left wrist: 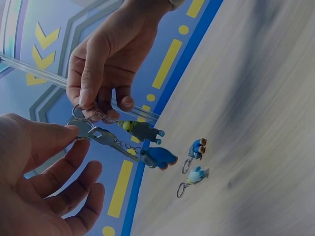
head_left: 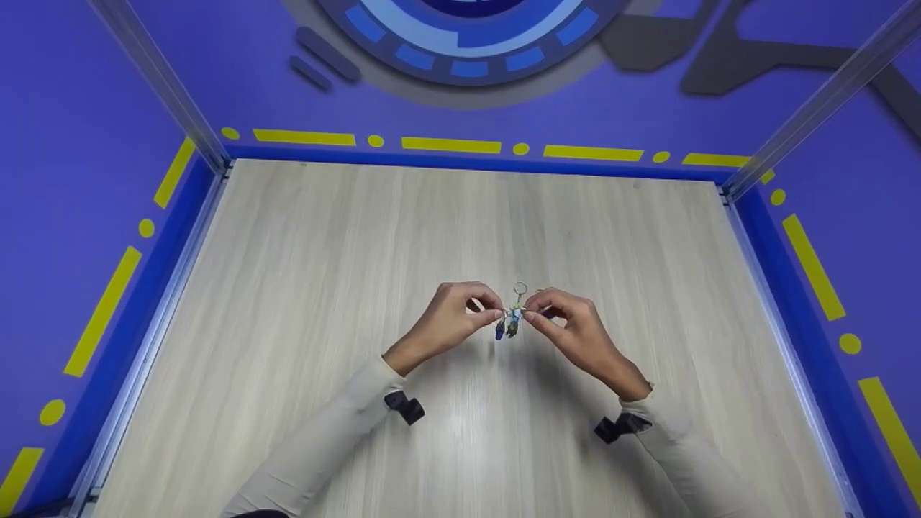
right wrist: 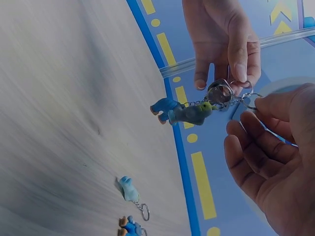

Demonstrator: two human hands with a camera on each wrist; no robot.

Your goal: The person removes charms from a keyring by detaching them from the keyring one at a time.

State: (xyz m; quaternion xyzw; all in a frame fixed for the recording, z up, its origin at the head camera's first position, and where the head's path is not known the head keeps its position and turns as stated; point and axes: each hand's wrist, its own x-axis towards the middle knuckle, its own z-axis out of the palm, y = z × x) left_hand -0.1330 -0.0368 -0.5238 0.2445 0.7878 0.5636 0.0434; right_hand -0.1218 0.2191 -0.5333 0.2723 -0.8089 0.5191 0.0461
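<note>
My left hand (head_left: 457,318) pinches a metal key ring (left wrist: 81,129) between thumb and fingertip. A key (left wrist: 106,137) and a blue figure charm (left wrist: 158,157) with orange-brown feet hang by it. Just opposite, my right hand (head_left: 575,327) pinches another ring (right wrist: 250,101), its other fingers loosely bent. From a short chain there hangs a grey figure charm (right wrist: 191,114) with a yellow-green head. The two rings overlap in both wrist views; I cannot tell whether they are linked.
On the wood-grain table (head_left: 345,244) lie two more keychains, a pale blue figure (right wrist: 129,189) and a blue-and-orange one (left wrist: 197,148), each with a ring. Blue panels (head_left: 460,115) with yellow marks and metal rails (head_left: 784,129) enclose the table at the back and sides.
</note>
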